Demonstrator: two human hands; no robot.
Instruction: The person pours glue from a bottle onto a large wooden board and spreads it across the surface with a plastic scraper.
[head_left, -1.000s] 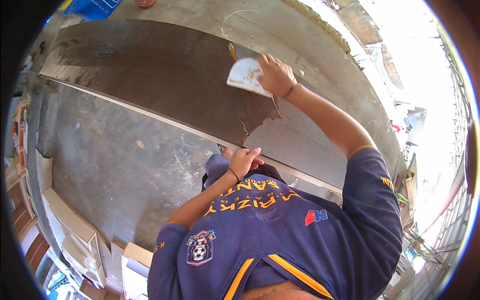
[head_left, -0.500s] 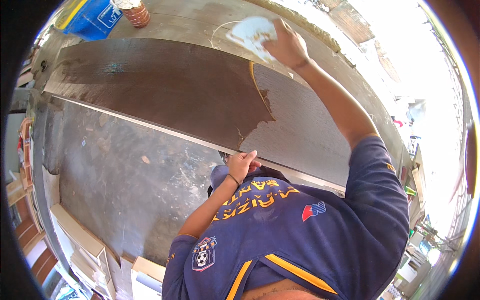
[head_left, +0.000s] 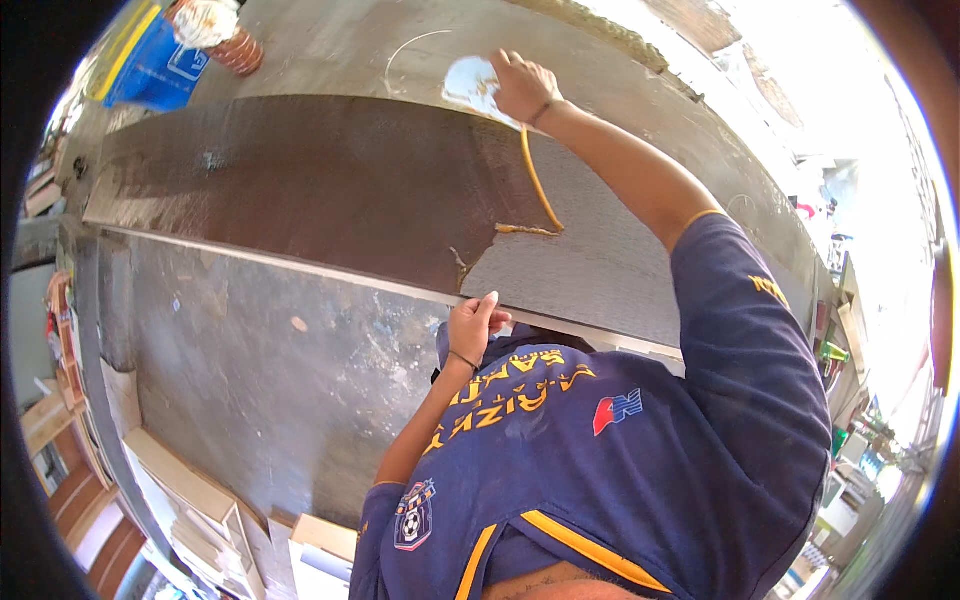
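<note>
My right hand [head_left: 522, 88] is closed on a pale, flat spreader [head_left: 467, 84] over the far edge of a long board [head_left: 590, 250]. Yellowish residue shows on the spreader beside my fingers. Across the board's left part lies a dark brown wet-looking coating [head_left: 330, 180]; its right part is grey and finely textured. A thick yellow-brown bead [head_left: 540, 185] curves from below the spreader toward the middle of the board, then bends left along a ragged edge. At the near edge my left hand [head_left: 474, 328] is closed on the board's rim, thumb on top.
Beyond the far left end stand a blue bucket [head_left: 160, 65] with a yellow rim and a red-brown container [head_left: 235, 48] with a whitish top. A stained grey surface [head_left: 280, 350] lies below the near edge. Wooden pieces [head_left: 190, 475] are stacked at the lower left.
My right hand and the spreader have moved left and are less blurred. The yellow-brown bead now lies farther right on the board. The view has shifted slightly; my left hand stays at the near edge.
</note>
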